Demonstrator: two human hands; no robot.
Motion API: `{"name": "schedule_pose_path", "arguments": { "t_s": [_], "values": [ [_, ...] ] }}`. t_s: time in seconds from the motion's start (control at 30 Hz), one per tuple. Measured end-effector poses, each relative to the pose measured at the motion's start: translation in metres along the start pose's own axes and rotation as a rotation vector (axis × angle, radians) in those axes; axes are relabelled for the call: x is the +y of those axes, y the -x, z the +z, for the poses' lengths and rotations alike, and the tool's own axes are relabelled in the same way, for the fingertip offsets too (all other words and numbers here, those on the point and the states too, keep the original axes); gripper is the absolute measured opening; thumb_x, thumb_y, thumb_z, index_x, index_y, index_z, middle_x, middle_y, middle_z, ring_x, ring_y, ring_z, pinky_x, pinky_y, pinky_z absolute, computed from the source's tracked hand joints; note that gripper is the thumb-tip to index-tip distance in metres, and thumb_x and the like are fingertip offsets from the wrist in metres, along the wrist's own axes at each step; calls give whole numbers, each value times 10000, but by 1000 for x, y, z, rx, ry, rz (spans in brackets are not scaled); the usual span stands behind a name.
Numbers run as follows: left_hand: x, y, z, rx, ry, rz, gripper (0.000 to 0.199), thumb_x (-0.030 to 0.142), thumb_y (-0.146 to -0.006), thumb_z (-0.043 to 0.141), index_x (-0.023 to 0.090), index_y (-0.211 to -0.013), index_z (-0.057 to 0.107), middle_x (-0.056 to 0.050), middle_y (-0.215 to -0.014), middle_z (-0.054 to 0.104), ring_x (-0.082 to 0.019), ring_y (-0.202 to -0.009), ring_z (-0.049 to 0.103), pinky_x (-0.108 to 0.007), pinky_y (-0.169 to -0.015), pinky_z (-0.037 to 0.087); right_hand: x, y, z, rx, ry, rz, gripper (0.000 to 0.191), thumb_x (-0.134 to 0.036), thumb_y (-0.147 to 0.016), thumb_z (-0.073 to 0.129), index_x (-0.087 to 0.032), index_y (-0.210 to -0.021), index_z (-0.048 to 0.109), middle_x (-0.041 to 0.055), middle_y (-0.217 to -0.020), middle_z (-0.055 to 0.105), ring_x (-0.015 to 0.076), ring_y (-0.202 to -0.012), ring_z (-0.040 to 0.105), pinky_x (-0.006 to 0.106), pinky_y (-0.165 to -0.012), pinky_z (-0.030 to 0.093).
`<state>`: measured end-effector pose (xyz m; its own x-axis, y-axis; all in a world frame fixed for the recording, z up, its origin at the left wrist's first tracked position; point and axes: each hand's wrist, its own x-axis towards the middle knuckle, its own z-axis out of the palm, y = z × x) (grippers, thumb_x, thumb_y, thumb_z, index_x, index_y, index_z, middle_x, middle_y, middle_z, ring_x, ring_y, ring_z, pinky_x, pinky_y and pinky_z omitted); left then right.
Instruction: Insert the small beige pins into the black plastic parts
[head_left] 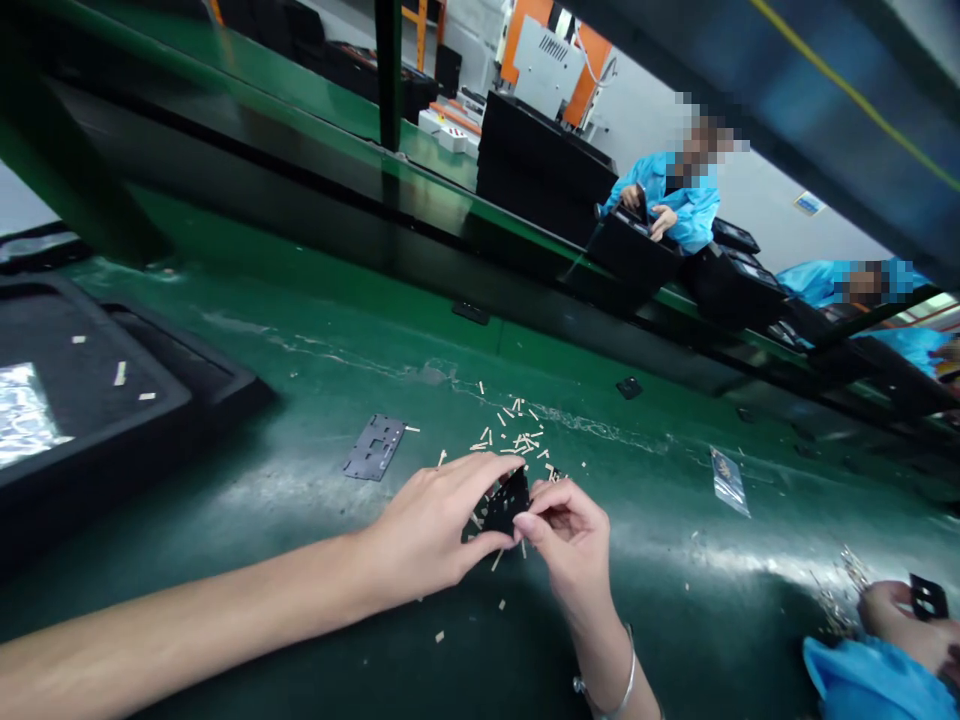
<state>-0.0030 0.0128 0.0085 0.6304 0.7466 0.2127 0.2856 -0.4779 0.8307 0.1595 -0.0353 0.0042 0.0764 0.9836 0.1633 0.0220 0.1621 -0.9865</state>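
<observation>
A small black plate (507, 503) with little holes is held above the green table. My left hand (442, 515) grips its edges between thumb and fingers. At the plate's right edge, my right hand (566, 530) is closed in a pinch; its fingertips touch the plate, and anything small between them is hidden. Many short pale strips (521, 440) lie scattered just beyond and around my hands. A flat dark grey plate (375, 447) with a cut-out rests on the table to the left of the strips.
Black trays (187, 395) stand at the left on the green table (300, 400). A clear bag (727, 482) lies at the right. Another person's hand (904, 625) holds a black part at the lower right. People in blue work beyond the shelf posts.
</observation>
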Motion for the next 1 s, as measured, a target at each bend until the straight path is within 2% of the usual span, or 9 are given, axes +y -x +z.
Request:
{"name": "schedule_pose_path", "arguments": {
  "t_s": [0.13, 0.33, 0.43, 0.63, 0.73, 0.87, 1.0],
  "values": [
    [-3, 6, 6, 47, -72, 130, 450, 179, -814, 519, 198, -1234, 360, -93, -1110, 563, -214, -997, 547, -346, -786, 486, 5, 2, 3, 0, -28, -8, 117, -182, -684, 708, -205, -666, 595, -35, -594, 553, 114, -576, 524, 241, -557, 415],
    [-5, 4, 4, 162, -215, 247, 445, 139, -796, 512, 169, -1221, 384, -106, -1086, 555, -233, -987, 504, -373, -776, 481, 9, 4, 2, 7, -151, 117, 164, -230, -656, 728, -195, -699, 573, -34, -620, 541, 84, -505, 486, 195, -426, 337],
    [-4, 3, 3, 200, -295, 305, 439, 103, -775, 515, 135, -1200, 411, -113, -1055, 552, -231, -937, 495, -394, -778, 465, 7, 2, 2, -28, -233, 151, 184, -239, -649, 731, -189, -699, 561, -33, -599, 556, 78, -480, 485, 185, -407, 307],
    [-4, 2, 2, 263, -448, 456, 396, 55, -786, 456, 84, -1181, 448, -133, -1016, 563, -246, -962, 493, -398, -783, 463, 5, 0, 2, -109, -330, 260, 250, -306, -635, 729, -181, -673, 516, -15, -524, 599, 60, -385, 399, 171, -366, 236],
    [-4, 1, 1, 280, -531, 513, 387, 36, -784, 434, 80, -1167, 469, -136, -998, 569, -251, -969, 492, -390, -776, 471, 6, 0, 1, -138, -379, 315, 250, -322, -660, 701, -183, -690, 495, -10, -520, 599, 64, -376, 401, 170, -360, 230],
    [-5, 1, 0, 243, -498, 495, 397, 42, -788, 427, 85, -1181, 462, -133, -997, 567, -247, -959, 489, -394, -767, 478, 7, -2, -1, -159, -395, 354, 233, -324, -699, 666, -177, -676, 486, -5, -501, 592, 59, -357, 387, 172, -356, 221],
    [-4, 3, 1, 162, -351, 357, 430, 87, -788, 481, 123, -1215, 439, -113, -1021, 557, -238, -943, 477, -405, -767, 479, 7, -5, -5, -129, -361, 327, 250, -376, -771, 592, -179, -653, 493, -11, -496, 572, 67, -368, 390, 183, -369, 239]
  ]
}}
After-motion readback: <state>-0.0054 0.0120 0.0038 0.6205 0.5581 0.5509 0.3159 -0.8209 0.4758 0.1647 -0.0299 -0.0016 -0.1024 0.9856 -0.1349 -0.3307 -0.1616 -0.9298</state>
